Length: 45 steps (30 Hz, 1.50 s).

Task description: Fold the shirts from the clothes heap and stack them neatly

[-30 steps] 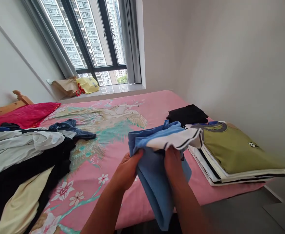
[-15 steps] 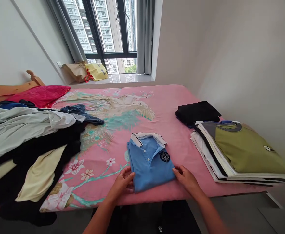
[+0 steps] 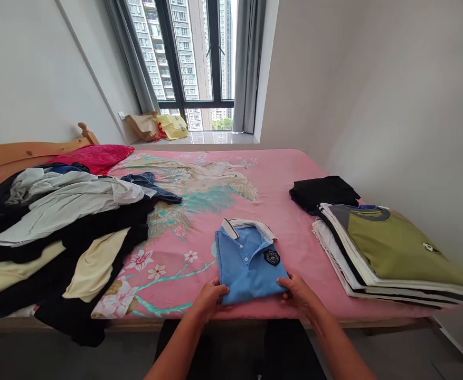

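A folded blue polo shirt lies near the bed's front edge, its white collar at the far end and a dark badge on its right side. My left hand grips the shirt's near left corner, thumb on top and fingers underneath. At the near right corner, my right hand pinches the fabric the same way. To the right stands a stack of folded clothes with an olive green T-shirt on top.
A loose heap of clothes covers the bed's left side, some hanging over the front edge. Folded black clothing sits behind the stack. A pink flowered sheet covers the bed. Paper bags rest on the windowsill.
Both hands have closed on the shirt's near corners, with thumbs now over the fabric. The view has shifted slightly left and up, so everything appears a little further right.
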### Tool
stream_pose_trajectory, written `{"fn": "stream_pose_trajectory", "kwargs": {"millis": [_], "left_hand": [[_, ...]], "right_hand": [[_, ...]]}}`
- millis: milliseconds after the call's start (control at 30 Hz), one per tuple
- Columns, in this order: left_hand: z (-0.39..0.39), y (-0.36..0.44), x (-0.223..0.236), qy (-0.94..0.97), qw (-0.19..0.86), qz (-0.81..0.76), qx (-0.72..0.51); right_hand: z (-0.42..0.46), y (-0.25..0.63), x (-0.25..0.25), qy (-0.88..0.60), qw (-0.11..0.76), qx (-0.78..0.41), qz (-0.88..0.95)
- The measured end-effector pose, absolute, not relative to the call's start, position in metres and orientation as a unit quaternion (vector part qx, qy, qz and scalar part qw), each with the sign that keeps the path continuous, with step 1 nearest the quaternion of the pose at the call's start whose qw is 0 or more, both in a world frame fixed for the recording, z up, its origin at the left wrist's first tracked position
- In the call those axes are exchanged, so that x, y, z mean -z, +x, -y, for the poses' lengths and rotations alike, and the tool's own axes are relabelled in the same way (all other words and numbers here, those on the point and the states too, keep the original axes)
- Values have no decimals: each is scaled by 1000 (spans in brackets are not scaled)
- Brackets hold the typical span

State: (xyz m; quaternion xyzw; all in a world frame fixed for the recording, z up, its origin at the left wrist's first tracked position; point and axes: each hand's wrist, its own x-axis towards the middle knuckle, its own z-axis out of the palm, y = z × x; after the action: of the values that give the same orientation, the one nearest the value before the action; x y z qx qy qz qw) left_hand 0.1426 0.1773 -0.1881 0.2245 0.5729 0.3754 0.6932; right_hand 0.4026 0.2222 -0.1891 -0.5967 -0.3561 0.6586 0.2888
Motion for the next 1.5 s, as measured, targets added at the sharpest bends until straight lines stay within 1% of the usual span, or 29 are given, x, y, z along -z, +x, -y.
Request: {"fn": "stream_pose_trajectory", "kwargs": {"millis": [100, 167, 200, 267, 333, 467, 533, 633, 700, 767, 867, 967, 1067, 1167, 1300, 1400, 1500], "left_hand": [[-153, 138, 187, 272, 686, -579, -346], [-138, 134, 189, 300, 674, -597, -315], [-133, 131, 191, 312, 662, -612, -300], [-129, 126, 193, 336, 624, -650, -275], [-132, 120, 192, 379, 562, -680, -278], [-158, 112, 177, 501, 412, -665, -370], [-178, 116, 164, 551, 350, -652, -385], [-214, 133, 146, 618, 259, -660, -339], [-241, 149, 138, 666, 187, -664, -285], [-268, 164, 134, 695, 141, -670, -217], [-302, 177, 136, 684, 152, -701, -132], [-324, 177, 138, 656, 193, -719, -123], [-338, 166, 137, 628, 240, -724, -153], [-348, 156, 136, 587, 314, -718, -203], [-349, 158, 145, 530, 401, -693, -278], [-335, 166, 157, 509, 414, -680, -327], [-309, 174, 168, 556, 367, -660, -348]], "right_hand": [[-203, 409, 191, -598, 233, -654, 401], [-194, 417, 194, -620, 191, -617, 446], [-191, 421, 195, -632, 186, -591, 465], [-192, 428, 198, -652, 208, -543, 486], [-201, 431, 200, -661, 244, -524, 479], [-233, 424, 201, -651, 315, -548, 420], [-250, 416, 198, -643, 341, -564, 390], [-272, 404, 191, -634, 371, -581, 350], [-282, 398, 188, -622, 396, -591, 328], [-291, 394, 187, -611, 416, -597, 311], [-300, 391, 187, -608, 430, -592, 309], [-308, 387, 186, -626, 420, -567, 332], [-315, 378, 178, -623, 424, -539, 376], [-322, 363, 165, -592, 437, -533, 418], [-327, 339, 156, -561, 420, -540, 467], [-321, 329, 161, -570, 405, -535, 474], [-304, 328, 170, -585, 398, -512, 488]]}}
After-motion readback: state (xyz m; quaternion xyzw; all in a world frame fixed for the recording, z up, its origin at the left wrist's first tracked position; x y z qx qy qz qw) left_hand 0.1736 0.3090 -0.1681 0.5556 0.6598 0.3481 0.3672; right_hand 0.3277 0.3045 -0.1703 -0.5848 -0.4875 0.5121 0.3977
